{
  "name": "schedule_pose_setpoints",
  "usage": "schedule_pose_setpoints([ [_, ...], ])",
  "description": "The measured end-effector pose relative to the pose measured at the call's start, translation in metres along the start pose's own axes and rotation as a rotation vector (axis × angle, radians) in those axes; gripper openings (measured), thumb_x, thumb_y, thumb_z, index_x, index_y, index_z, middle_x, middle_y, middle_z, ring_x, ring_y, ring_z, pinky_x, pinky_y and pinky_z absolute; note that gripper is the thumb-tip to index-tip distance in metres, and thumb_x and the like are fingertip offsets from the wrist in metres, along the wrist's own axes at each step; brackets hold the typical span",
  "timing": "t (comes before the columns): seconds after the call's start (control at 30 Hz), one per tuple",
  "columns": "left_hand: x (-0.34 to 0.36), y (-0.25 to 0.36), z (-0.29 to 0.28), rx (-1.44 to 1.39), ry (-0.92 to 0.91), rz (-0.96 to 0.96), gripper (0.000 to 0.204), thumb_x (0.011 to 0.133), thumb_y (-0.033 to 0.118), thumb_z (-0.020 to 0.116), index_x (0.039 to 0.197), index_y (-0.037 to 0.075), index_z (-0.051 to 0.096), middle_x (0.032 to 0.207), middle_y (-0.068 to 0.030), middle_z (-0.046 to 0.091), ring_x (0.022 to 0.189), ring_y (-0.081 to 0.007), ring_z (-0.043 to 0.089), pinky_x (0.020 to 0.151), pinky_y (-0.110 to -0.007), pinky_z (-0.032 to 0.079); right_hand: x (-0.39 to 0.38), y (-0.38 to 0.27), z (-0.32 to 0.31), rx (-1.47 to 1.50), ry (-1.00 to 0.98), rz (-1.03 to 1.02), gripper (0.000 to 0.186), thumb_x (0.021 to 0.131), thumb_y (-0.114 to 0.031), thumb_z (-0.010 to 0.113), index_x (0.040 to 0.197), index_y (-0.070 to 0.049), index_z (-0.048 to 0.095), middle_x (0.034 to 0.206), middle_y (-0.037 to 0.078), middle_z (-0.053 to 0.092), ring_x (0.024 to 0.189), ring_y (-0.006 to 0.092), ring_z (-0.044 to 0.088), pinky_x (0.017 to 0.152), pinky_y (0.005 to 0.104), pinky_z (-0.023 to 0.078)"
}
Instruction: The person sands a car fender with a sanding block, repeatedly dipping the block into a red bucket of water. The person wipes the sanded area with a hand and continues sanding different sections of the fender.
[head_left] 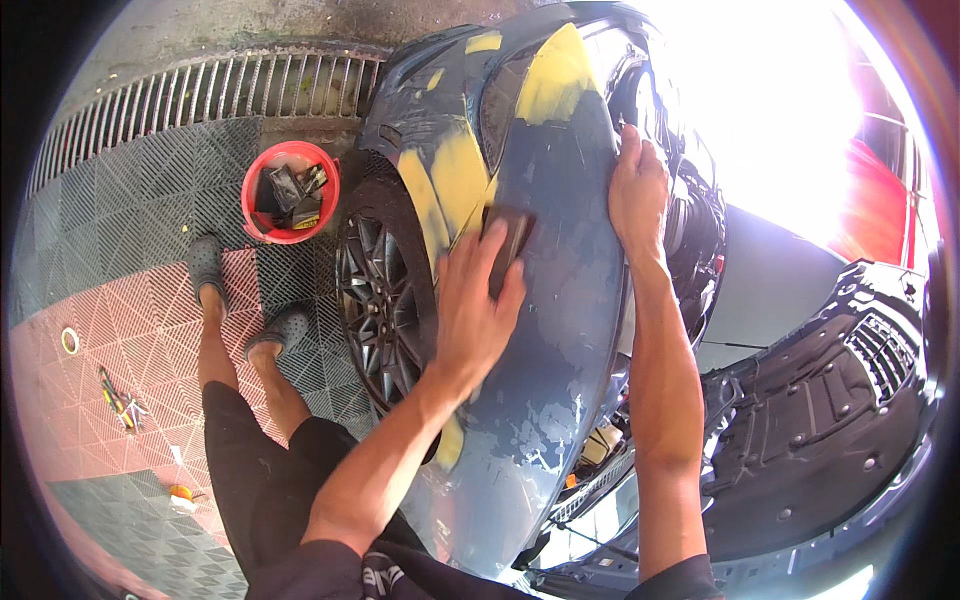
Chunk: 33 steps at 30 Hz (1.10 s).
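My left hand (475, 300) is closed on a dark sanding block (517, 236), which lies against the blue-grey fender (555, 260) of a car. Beside the block, patches of yellow filler (459, 175) cover the fender above the wheel arch, and another yellow patch (556, 75) lies farther off near the headlight. Along the fender's inner edge, by the engine bay, rests my right hand (640, 195), its fingers bent over that edge. What lies under its fingertips is partly hidden. Nearer to me, the fender's paint is scuffed and blotchy.
Left of the fender is the black-spoked wheel (376, 295). A red bucket (249, 218) holding dark blocks stands on the tiled floor mat (150, 330), close to my feet. Tools (121, 402) and a tape roll (70, 341) lie farther left. The raised hood (800, 450) is at right.
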<state>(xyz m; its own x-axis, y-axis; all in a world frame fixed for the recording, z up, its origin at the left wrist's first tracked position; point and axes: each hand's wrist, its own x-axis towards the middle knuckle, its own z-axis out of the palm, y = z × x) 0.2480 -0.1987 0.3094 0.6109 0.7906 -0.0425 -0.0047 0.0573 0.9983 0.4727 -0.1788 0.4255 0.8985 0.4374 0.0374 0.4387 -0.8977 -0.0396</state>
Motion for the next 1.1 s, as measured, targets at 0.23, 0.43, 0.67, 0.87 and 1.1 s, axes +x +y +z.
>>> schedule_pose_setpoints([
  [0.23, 0.035, -0.002, 0.001, 0.017, -0.094, -0.070, 0.063, 0.105, 0.015, 0.073, 0.162, -0.001, 0.052, 0.159, -0.0253, 0.060, 0.148, -0.0418, 0.055, 0.124, -0.051, 0.040, -0.001, -0.007, -0.001, 0.008, -0.027, 0.087, 0.060, 0.120, -0.048, 0.046, 0.113, 0.004, 0.074, 0.092, 0.025, 0.074, 0.090, 0.0412, 0.071, 0.089, 0.0525, 0.052],
  [0.43, 0.088, -0.002, 0.010, -0.037, -0.088, -0.146, 0.064, 0.105, 0.014, 0.072, 0.163, -0.002, 0.049, 0.161, -0.0250, 0.058, 0.147, -0.0443, 0.054, 0.123, -0.052, 0.040, 0.004, -0.002, 0.007, 0.014, 0.004, 0.037, 0.061, 0.120, -0.049, 0.046, 0.110, 0.005, 0.073, 0.085, 0.020, 0.070, 0.082, 0.0327, 0.066, 0.085, 0.0490, 0.052],
  [0.67, 0.021, -0.003, 0.005, -0.054, -0.091, -0.103, 0.066, 0.105, 0.019, 0.072, 0.163, -0.002, 0.048, 0.162, -0.0246, 0.057, 0.141, -0.0445, 0.056, 0.123, -0.052, 0.041, -0.001, -0.004, -0.001, 0.025, 0.012, 0.086, 0.059, 0.120, -0.047, 0.048, 0.109, 0.006, 0.073, 0.082, 0.020, 0.068, 0.080, 0.0292, 0.065, 0.083, 0.0469, 0.052],
  [0.87, 0.120, -0.008, 0.019, -0.045, -0.066, -0.117, 0.068, 0.106, 0.023, 0.071, 0.163, -0.004, 0.047, 0.161, -0.0257, 0.057, 0.137, -0.0456, 0.057, 0.121, -0.053, 0.043, -0.001, -0.008, 0.008, 0.090, 0.025, 0.021, 0.058, 0.120, -0.046, 0.048, 0.112, 0.005, 0.074, 0.083, 0.019, 0.069, 0.082, 0.0292, 0.065, 0.085, 0.0475, 0.052],
  [1.1, 0.079, 0.000, 0.018, -0.053, -0.036, -0.118, 0.064, 0.108, 0.022, 0.069, 0.162, -0.005, 0.049, 0.158, -0.0283, 0.060, 0.136, -0.0451, 0.057, 0.119, -0.052, 0.044, 0.002, -0.002, 0.002, 0.053, -0.015, 0.087, 0.060, 0.119, -0.049, 0.049, 0.114, 0.005, 0.075, 0.086, 0.019, 0.070, 0.083, 0.0304, 0.065, 0.087, 0.0469, 0.052],
])
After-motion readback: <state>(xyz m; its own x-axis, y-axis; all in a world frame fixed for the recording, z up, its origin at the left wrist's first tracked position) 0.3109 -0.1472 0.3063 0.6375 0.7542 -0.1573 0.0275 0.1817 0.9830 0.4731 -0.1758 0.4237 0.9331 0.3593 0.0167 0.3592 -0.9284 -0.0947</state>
